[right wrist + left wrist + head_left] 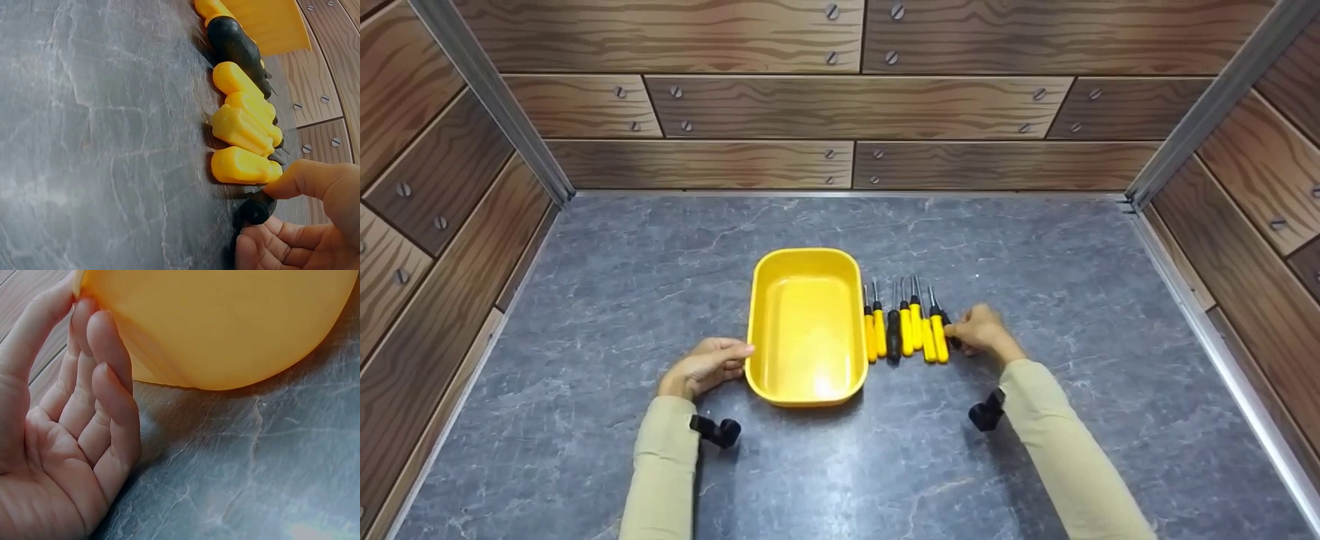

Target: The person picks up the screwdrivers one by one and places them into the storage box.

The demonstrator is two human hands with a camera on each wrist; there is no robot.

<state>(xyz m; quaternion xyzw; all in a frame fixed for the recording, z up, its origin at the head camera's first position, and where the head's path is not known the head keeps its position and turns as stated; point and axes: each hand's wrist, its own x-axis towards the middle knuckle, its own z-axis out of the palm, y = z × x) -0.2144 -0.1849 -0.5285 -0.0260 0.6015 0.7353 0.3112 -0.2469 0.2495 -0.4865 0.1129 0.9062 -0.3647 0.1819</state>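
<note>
1. A yellow tray [810, 330] is set upright on the grey marbled tabletop [585, 420], just left of the middle, with its long sides running from near to far.
2. The tray's left rim is pinched by the left hand [709, 367], the thumb being laid at the rim and the fingertips brought against the outer wall.
3. To the right of the tray, six yellow-handled screwdrivers [906, 334] are laid in a loose row, their handles turned near and their metal shafts far.
4. A thick black-handled screwdriver [893, 337] is placed among them, between the leftmost yellow pair and the other four.
5. At the row's right end, a black handle [257, 208] is grasped between the thumb and fingers of the right hand [981, 330], just beside the last yellow one; its shaft is mostly hidden.
6. Both forearms are covered by pale sleeves [664, 465].
7. The tabletop is bounded on the far side by a wood-patterned wall [855, 109].
</note>
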